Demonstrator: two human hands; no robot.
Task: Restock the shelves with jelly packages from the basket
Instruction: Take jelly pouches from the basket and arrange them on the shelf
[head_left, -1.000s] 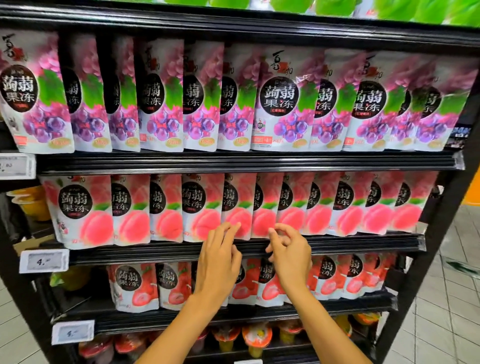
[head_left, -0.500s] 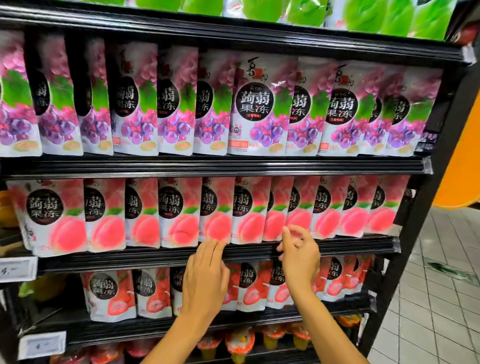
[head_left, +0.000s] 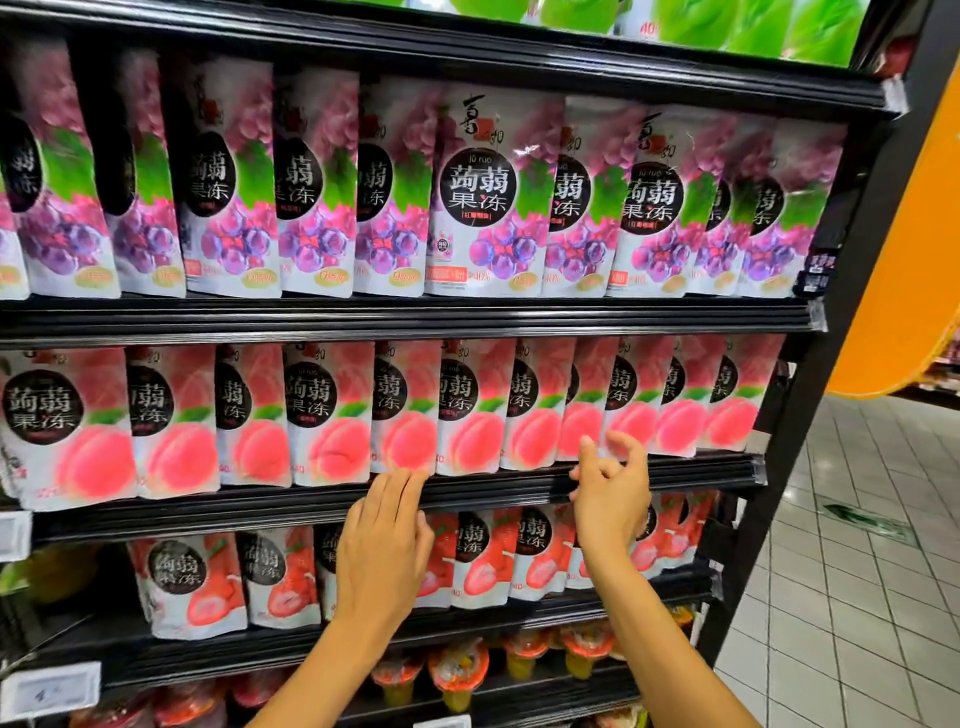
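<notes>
Both bare forearms are being stretched up from the bottom of the view toward the middle shelf (head_left: 208, 506) of a black rack. The left hand (head_left: 387, 545) is being held flat, its back toward the camera, with its fingers (head_left: 400, 486) straight and pressed together. Their tips are lying at the shelf's front lip, just under the bottom edge of the peach jelly packs (head_left: 410, 415); whether a pack is being touched cannot be told. The right hand (head_left: 610, 499) is being held further right at the same lip, wrist bent slightly. Its fingers are loosely curled and spread apart, one of them raised in front of the packs' lower edges, and nothing is being gripped. The peach jelly packs are being displayed upright in an overlapping row along that shelf. Grape jelly packs (head_left: 483, 197) are standing on the shelf above and strawberry jelly packs (head_left: 197, 587) on the shelf below.
</notes>
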